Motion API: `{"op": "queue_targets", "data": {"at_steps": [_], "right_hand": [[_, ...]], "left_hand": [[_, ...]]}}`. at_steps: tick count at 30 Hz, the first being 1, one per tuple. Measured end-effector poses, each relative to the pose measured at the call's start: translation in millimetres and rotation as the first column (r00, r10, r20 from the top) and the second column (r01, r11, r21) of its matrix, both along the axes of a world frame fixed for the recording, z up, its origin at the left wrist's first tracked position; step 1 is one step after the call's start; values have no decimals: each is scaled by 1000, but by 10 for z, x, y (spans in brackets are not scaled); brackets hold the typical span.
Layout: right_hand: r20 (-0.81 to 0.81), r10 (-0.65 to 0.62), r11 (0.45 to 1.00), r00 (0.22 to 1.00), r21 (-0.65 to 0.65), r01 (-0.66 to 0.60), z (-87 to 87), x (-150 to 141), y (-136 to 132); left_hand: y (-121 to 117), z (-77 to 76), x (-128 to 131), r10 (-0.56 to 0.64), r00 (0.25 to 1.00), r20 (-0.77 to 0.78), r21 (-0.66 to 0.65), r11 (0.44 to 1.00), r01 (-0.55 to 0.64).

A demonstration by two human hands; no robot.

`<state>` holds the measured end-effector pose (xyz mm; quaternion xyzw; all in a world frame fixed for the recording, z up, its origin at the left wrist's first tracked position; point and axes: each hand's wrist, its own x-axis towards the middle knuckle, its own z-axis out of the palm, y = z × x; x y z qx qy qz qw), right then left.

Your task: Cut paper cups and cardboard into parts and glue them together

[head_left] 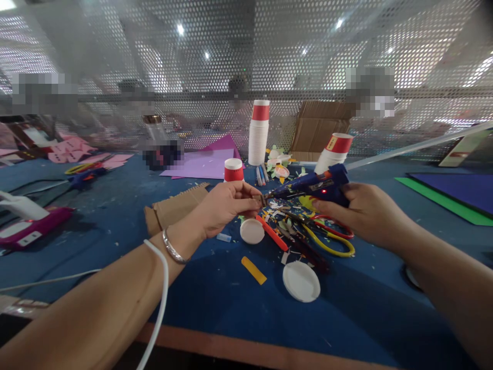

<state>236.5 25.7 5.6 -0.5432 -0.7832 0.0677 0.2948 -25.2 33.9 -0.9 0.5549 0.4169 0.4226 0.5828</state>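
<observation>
Clock directions are read from the small brown piece at centre. At nine o'clock, far left, lies a magenta-and-white power strip; nearer, in the same direction, a torn sheet of brown corrugated cardboard. The left hand (a silver bangle circles its wrist) is nearly closed, thumb and fingertips pinching the small brown piece, whose material is unclear. At ten o'clock stands a red-and-white paper cup; at seven, a round white disc; at six, a flat orange-yellow strip; at twelve, a tall stack of white paper cups. A dark-blue plastic glue gun extends toward three, its nozzle at the piece; contact cannot be told. The right hand is curled around its handle. Yellow-handled scissors lie at four, amid paper scraps. Farthest right, at three, lie dark-blue and green sheets.
</observation>
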Motion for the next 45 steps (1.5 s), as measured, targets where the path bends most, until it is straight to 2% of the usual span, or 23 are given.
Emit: {"op": "queue_targets", "data": {"at_steps": [36,45], "right_hand": [[-7,18,998,1000,63,-17,28,-31,-30],[9,-30,999,1000,34,29,31,-36,-11]], "left_hand": [[-7,11,-3,20,999,-29,5,1000,-20],[-1,7,-12,13,1000,-5,25,1000,-13]]}}
